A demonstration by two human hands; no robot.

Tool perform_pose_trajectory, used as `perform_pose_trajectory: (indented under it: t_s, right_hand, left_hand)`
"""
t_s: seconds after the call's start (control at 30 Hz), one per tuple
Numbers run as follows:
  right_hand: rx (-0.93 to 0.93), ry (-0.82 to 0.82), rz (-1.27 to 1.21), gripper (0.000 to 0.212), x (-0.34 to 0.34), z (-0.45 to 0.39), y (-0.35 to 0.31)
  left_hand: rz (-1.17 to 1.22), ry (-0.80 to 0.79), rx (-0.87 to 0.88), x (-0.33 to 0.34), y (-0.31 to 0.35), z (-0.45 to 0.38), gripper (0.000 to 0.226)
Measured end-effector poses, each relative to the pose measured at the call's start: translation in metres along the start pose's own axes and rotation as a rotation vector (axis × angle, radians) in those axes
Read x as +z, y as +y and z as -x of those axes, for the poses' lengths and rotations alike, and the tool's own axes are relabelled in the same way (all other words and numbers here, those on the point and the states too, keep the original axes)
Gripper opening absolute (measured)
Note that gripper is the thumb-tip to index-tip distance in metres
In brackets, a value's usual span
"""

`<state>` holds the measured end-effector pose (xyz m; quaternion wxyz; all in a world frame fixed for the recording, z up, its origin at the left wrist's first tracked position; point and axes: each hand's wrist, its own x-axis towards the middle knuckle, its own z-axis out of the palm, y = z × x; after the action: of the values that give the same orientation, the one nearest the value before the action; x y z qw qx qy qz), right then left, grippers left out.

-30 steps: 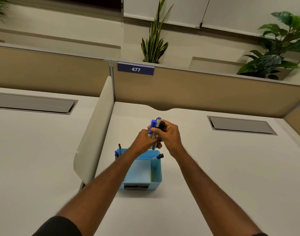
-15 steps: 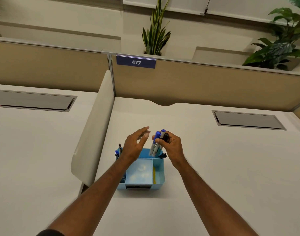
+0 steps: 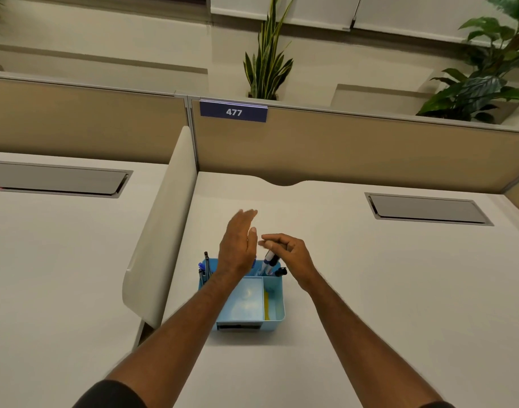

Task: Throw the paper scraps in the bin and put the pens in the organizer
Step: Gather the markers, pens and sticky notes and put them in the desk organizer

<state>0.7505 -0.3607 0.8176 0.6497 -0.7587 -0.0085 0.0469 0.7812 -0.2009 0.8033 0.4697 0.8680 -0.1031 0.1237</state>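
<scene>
A light blue organizer [image 3: 241, 320] stands on the white desk [image 3: 355, 290] near its left side. My right hand [image 3: 292, 256] hovers over its back right compartment, fingers curled around the tops of blue and white pens [image 3: 269, 262] that stand down inside it. A black-capped pen [image 3: 280, 271] leans at that corner. More pens [image 3: 204, 267] stick up from the back left compartment. My left hand [image 3: 237, 245] is held flat and open above the organizer's back, holding nothing. I see no paper scraps and no bin.
A white curved side divider [image 3: 161, 231] runs along the desk's left edge. A tan partition with a blue "477" label [image 3: 233, 112] closes the back. A grey cable hatch [image 3: 426, 209] is set into the desk at the right. Something yellow [image 3: 266, 304] lies in the organizer's narrow compartment.
My left hand let go of the pen bundle and opened. My right hand lowered the pens from above the organizer into its back right compartment.
</scene>
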Motion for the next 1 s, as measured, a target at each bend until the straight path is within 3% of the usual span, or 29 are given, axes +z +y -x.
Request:
perform_pose_trajectory:
  t_s: [0.1,0.23,0.43,0.7,1.0]
  right_hand:
    - [-0.061,0.148,0.276,0.040,-0.002,-0.006,-0.003]
    - [-0.210,0.326,0.993,0.085,-0.009,-0.017,-0.014]
    - [-0.391,0.402,1.372,0.072,-0.012,-0.028,-0.042]
    - [-0.384,0.433,1.378,0.067,-0.021,-0.040,-0.063]
    - [-0.415,0.359,1.325,0.068,-0.039,-0.018,-0.064]
  left_hand:
    - [-0.198,0.031,0.121,-0.006,0.007,-0.014,0.062]
    - [-0.571,-0.006,0.225,-0.017,0.020,-0.035,0.069]
    - [-0.734,-0.010,0.308,-0.037,0.042,-0.056,0.076]
    - [-0.799,-0.017,0.287,-0.055,0.058,-0.061,0.076]
    - [-0.843,0.066,0.241,-0.057,0.101,-0.039,0.074]
